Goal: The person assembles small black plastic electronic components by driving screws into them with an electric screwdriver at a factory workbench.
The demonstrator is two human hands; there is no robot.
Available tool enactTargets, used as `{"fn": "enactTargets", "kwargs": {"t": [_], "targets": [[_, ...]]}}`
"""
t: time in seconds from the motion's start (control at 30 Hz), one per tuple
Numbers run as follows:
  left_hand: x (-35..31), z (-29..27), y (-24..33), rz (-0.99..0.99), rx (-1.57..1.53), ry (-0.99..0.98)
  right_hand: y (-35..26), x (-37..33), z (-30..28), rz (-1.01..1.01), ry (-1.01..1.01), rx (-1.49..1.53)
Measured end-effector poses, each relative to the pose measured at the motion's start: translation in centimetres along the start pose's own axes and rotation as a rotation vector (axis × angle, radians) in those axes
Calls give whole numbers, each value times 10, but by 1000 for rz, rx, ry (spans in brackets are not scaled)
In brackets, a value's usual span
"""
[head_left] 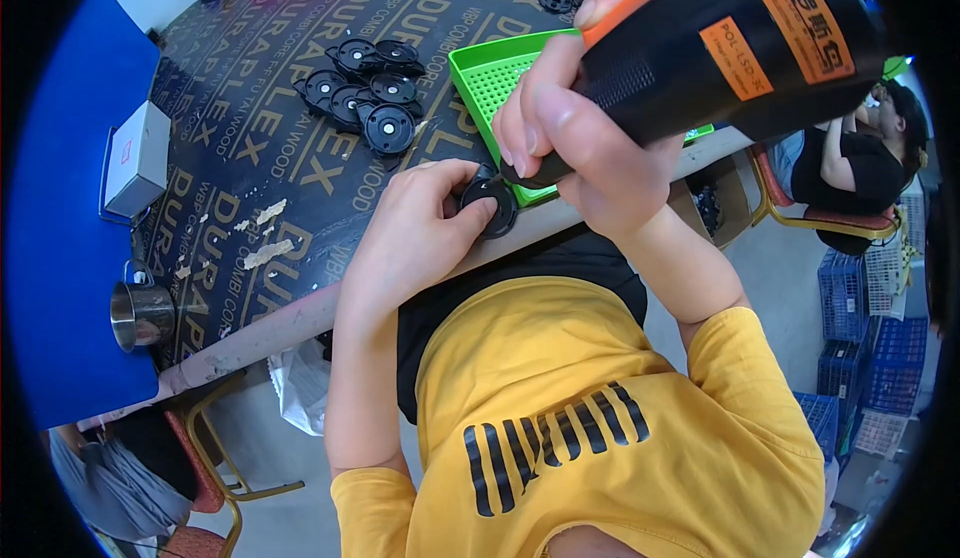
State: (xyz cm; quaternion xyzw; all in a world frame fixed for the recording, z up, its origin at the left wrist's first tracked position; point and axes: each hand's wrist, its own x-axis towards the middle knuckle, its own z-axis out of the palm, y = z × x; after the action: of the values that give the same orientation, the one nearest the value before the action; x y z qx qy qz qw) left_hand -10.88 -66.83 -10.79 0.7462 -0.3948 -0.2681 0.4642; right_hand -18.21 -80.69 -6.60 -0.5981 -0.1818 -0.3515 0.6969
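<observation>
Head cam: left hand [415,216] is pinching a disc [502,216] at the worktop's near edge [270,325], right hand [600,148] gripping a driver [730,48] slanting left toward it.

Wears a loose yellow T-shirt [520,348], creased at the sides, with a rounded neckline [585,520]. Carries on the chest a black print [560,443] of parallel upright bars, rounded at the ends and broken midway by a jagged gap. Has a short left sleeve [375,508] and matching right sleeve [755,388], both plain yellow. Shows black clothing [590,263] below the hem.
</observation>
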Motion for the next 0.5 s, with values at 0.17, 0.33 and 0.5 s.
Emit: {"fn": "enactTargets", "kwargs": {"t": [0.17, 0.33, 0.5], "targets": [[-1, -2, 5, -16, 41, -17, 1, -2, 0, -9, -48, -78], [0, 0, 0, 13, 7, 7, 1, -3, 1, -18, -100, -155], [-1, 0, 0, 13, 5, 20, 1, -5, 3, -25, -149, -233]]}}
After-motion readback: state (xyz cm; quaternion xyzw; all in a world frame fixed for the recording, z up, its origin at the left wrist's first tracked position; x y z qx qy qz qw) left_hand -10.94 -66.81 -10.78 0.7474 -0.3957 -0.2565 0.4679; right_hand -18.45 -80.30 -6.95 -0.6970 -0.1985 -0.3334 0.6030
